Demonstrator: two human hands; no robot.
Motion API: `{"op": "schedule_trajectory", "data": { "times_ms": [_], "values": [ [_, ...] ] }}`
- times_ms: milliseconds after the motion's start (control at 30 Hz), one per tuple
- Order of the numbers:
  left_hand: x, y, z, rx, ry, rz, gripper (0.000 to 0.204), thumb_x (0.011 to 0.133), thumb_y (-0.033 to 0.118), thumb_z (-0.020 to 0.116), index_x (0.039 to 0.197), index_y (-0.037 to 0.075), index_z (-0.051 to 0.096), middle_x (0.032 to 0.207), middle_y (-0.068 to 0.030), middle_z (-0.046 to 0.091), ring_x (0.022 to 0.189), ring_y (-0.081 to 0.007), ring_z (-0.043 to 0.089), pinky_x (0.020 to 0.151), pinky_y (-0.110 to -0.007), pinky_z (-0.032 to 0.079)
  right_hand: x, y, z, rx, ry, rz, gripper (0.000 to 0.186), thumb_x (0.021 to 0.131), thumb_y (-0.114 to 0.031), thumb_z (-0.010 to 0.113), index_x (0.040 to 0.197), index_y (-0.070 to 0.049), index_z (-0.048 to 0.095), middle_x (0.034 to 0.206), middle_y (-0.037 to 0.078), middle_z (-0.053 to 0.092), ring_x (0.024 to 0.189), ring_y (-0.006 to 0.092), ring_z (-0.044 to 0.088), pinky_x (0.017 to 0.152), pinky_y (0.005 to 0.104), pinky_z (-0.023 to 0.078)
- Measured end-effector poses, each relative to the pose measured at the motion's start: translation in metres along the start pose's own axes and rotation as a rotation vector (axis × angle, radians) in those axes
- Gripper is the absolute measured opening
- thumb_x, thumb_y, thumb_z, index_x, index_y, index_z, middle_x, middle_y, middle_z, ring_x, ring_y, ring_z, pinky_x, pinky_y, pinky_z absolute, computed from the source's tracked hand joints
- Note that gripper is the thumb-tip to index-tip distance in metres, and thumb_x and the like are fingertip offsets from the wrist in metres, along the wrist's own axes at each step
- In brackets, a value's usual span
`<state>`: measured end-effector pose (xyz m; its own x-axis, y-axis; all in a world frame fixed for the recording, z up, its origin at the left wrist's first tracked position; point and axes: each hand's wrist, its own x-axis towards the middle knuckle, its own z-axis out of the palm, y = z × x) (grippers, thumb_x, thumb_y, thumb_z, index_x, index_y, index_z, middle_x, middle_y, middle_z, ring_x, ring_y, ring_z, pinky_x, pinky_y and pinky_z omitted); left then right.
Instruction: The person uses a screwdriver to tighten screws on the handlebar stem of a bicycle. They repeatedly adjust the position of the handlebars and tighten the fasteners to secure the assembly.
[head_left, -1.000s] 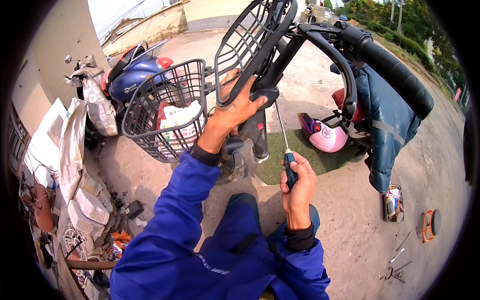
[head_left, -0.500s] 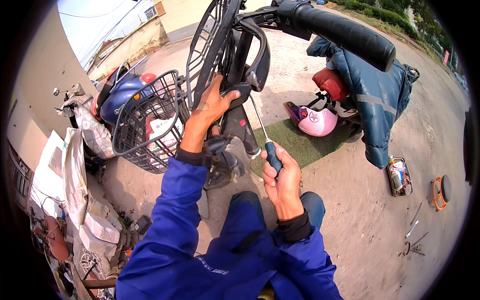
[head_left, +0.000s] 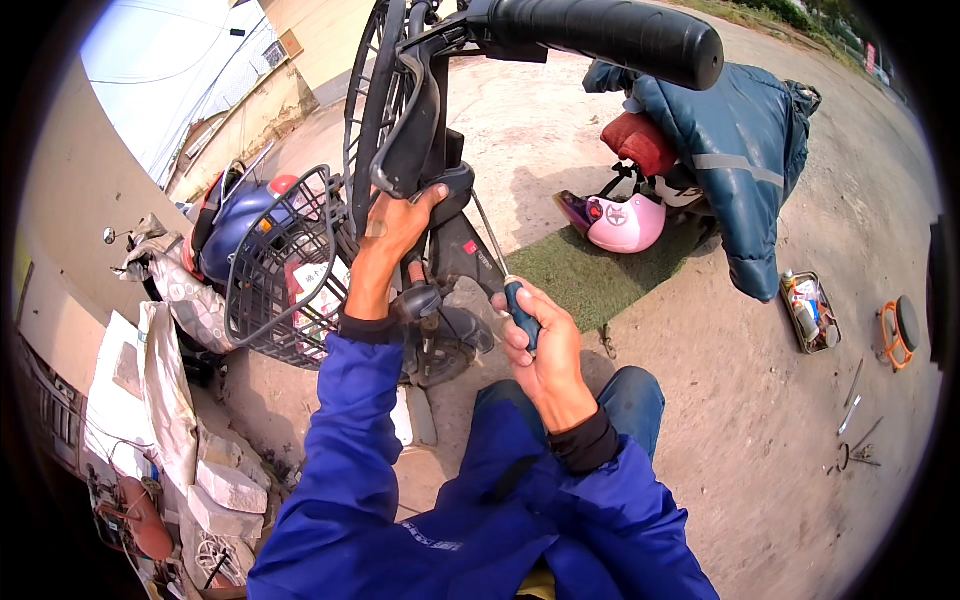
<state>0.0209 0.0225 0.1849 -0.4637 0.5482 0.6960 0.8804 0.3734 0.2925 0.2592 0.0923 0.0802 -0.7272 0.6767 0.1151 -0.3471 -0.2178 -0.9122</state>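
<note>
A screwdriver [head_left: 519, 312] with a dark blue handle is held in my right hand [head_left: 552, 365], fingers closed round the handle. Its long metal shaft slants up and left, the tip meeting the underside of a black plastic part [head_left: 457, 192] on the bike's front column. My left hand [head_left: 392, 242] grips this part, thumb on top and the other fingers mostly hidden behind. Just above that hand hangs the brake lever [head_left: 408, 140], below the black handlebar grip [head_left: 620, 38]. The dark bike frame [head_left: 465, 250] with a small red label runs down between my hands.
A wire basket [head_left: 285, 265] is at left, near a blue scooter [head_left: 235, 240]. Beyond lie a green mat [head_left: 580, 275], a pink helmet [head_left: 630, 225] and a dark padded cover [head_left: 730, 150]. A tool tray [head_left: 812, 315], a stool [head_left: 898, 330] and loose tools sit right; bricks [head_left: 230, 487] lie lower left.
The handlebar and brake lever have swung left in the view. Both hands have shifted slightly left, the right also a little lower, each keeping its hold.
</note>
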Motion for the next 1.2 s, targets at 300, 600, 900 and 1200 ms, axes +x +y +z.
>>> {"op": "schedule_trajectory", "data": {
  "times_ms": [300, 600, 900, 1200],
  "values": [
    [0.001, -0.001, 0.001, 0.025, 0.024, -0.011, 0.046, 0.089, 0.032, 0.080, 0.112, -0.005, 0.067, 0.107, -0.0160, 0.054, 0.104, -0.0349, 0.058, 0.092, -0.045, 0.047, -0.004, 0.000, 0.007, -0.842, 0.067, -0.596, 0.043, 0.104, -0.014, 0.064, 0.142, 0.003, 0.056, 0.108, 0.016, 0.069, 0.063, 0.0157, 0.061, 0.046, 0.0301, 0.043],
    [0.006, -0.017, 0.001, 0.198, -0.014, 0.025, 0.056, 0.084, 0.035, 0.085, 0.116, -0.006, 0.068, 0.113, -0.0212, 0.061, 0.113, -0.0410, 0.059, 0.097, -0.048, 0.049, 0.005, -0.002, -0.002, 0.721, -0.132, 0.314, 0.043, 0.106, -0.014, 0.062, 0.145, 0.003, 0.055, 0.107, 0.013, 0.069, 0.068, 0.0161, 0.062, 0.049, 0.0286, 0.043],
    [-0.006, 0.004, -0.010, 0.185, -0.041, 0.156, 0.067, 0.072, 0.031, 0.094, 0.124, -0.002, 0.067, 0.128, -0.0181, 0.059, 0.127, -0.0408, 0.055, 0.104, -0.049, 0.049, 0.012, -0.019, -0.006, -0.240, -0.168, -0.117, 0.050, 0.100, -0.009, 0.065, 0.146, 0.006, 0.056, 0.106, 0.022, 0.073, 0.075, 0.0308, 0.068, 0.063, 0.0433, 0.053],
    [-0.005, 0.001, -0.001, 0.215, -0.003, 0.148, 0.071, 0.071, 0.024, 0.096, 0.129, -0.004, 0.064, 0.132, -0.0220, 0.058, 0.126, -0.0419, 0.059, 0.106, -0.048, 0.051, 0.015, 0.004, -0.011, 0.851, -0.211, 0.288, 0.050, 0.107, -0.009, 0.057, 0.153, 0.007, 0.047, 0.115, 0.015, 0.067, 0.064, 0.0143, 0.056, 0.046, 0.0269, 0.042]
  ]
}}
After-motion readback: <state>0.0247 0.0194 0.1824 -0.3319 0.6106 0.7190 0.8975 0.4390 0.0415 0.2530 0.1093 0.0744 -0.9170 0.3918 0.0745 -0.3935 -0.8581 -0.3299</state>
